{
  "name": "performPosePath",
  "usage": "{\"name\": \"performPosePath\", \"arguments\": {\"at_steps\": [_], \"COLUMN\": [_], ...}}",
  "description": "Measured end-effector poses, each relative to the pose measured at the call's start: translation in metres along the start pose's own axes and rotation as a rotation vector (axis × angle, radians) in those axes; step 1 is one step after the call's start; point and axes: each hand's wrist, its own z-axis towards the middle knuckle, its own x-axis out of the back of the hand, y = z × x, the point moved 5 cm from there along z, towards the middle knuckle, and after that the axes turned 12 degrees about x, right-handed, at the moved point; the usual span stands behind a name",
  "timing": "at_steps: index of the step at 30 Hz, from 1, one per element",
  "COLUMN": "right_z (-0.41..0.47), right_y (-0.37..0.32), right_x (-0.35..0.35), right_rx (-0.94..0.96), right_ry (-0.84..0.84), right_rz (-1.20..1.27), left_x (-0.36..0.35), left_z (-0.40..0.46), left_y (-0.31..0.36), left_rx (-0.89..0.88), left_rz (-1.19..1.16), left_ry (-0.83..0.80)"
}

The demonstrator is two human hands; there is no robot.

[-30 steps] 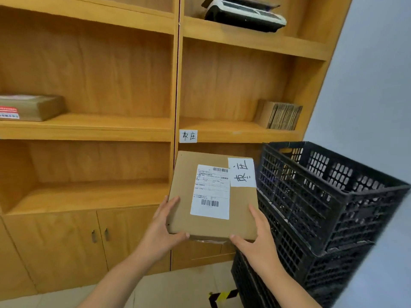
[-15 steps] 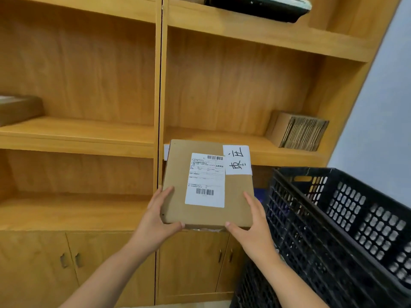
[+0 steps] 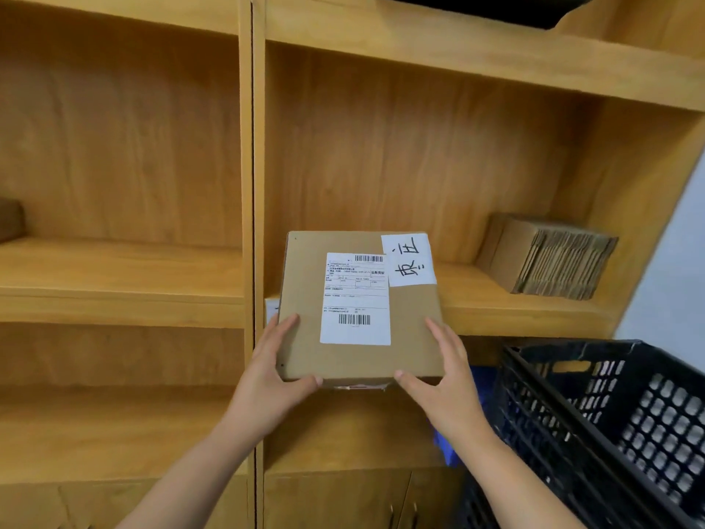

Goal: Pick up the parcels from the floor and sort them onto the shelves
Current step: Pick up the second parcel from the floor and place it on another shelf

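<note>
I hold a flat brown cardboard parcel (image 3: pixel 305 299) with a white shipping label and a handwritten white tag, tilted up in front of the middle right shelf (image 3: pixel 496 315). My left hand (image 3: pixel 271 372) grips its lower left corner and left edge. My right hand (image 3: pixel 446 379) grips its lower right corner and right edge. The parcel's near edge overlaps the shelf's front lip and hides most of a small white shelf tag (image 3: pixel 271 309) there.
A stack of flattened cardboard boxes (image 3: pixel 553 257) lies at the right end of that shelf. Black plastic crates (image 3: pixel 610 421) stand at the lower right, with something blue (image 3: pixel 444 448) behind them. A brown parcel (image 3: pixel 9 219) sits on the left shelf. Cabinet doors lie below.
Both hands have carried the parcel up and forward toward the middle right shelf. The view has moved closer to the shelves and the crates have slid lower right.
</note>
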Motion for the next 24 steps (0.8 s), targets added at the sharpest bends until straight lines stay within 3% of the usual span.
{"name": "performPosePath", "arguments": {"at_steps": [18, 24], "right_z": [0.124, 0.151], "right_y": [0.034, 0.037], "right_x": [-0.046, -0.041], "right_rx": [0.058, 0.180], "right_ry": [0.048, 0.055], "right_rz": [-0.093, -0.344], "left_x": [0.011, 0.006], "left_z": [0.128, 0.127], "left_y": [0.005, 0.036], "left_rx": [-0.099, -0.443], "left_rz": [0.209, 0.652], "left_ry": [0.113, 0.374]}}
